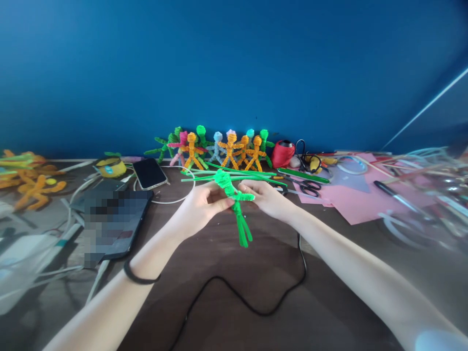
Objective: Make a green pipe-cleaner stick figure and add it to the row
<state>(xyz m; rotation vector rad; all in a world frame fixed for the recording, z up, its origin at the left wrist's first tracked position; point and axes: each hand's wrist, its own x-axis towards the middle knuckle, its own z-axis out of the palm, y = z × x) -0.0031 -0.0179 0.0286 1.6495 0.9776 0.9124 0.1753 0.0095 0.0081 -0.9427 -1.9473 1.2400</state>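
Observation:
A green pipe-cleaner figure (241,229) is held up over the table. It has a coiled head, one short wound arm pointing right, and loose straight strands hanging down as legs. My left hand (203,207) is closed around its middle, the thumb lying across the body. My right hand (268,197) is closed at the figure's right-pointing arm, its fingertips pinched there and partly hidden. Straight green pipe cleaners (256,176) lie on the table just behind my hands.
Several finished pipe-cleaner figures (231,146) stand along the blue wall. A phone (149,173) and a dark tablet-like device (126,224) lie left. Scissors (310,187) and pink paper (354,204) lie right. A black cable (252,308) crosses the table in front.

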